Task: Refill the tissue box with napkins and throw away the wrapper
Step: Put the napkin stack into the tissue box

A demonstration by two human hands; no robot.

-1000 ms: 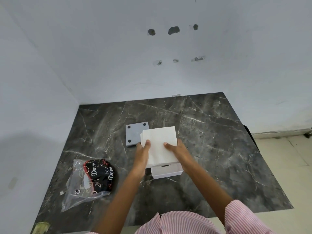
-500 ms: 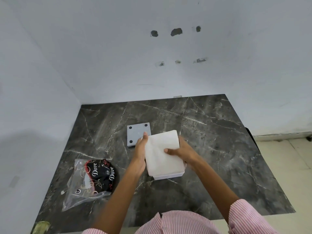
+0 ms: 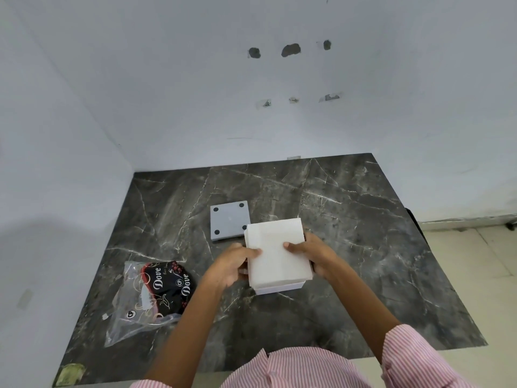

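On the dark marble worktop (image 3: 363, 219), I see my left hand (image 3: 232, 264) and right hand (image 3: 313, 254) reach forward, fingers (image 3: 253, 252) clamping the napkins (image 3: 277, 250) from both sides over the tissue box (image 3: 279, 288).

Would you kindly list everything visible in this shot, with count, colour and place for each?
napkin stack: one, white, held over the tissue box at table centre
tissue box: one, white, under the stack, only its near edge showing
grey panel: one, grey with four dark dots, flat on the table behind and left of the stack
wrapper: one, clear plastic with black printing, near left of the table
table: one, dark marble, in the corner of the white walls
sleeves: pink-and-white striped, bottom edge
left hand: grip on the stack's left side
right hand: grip on the stack's right side
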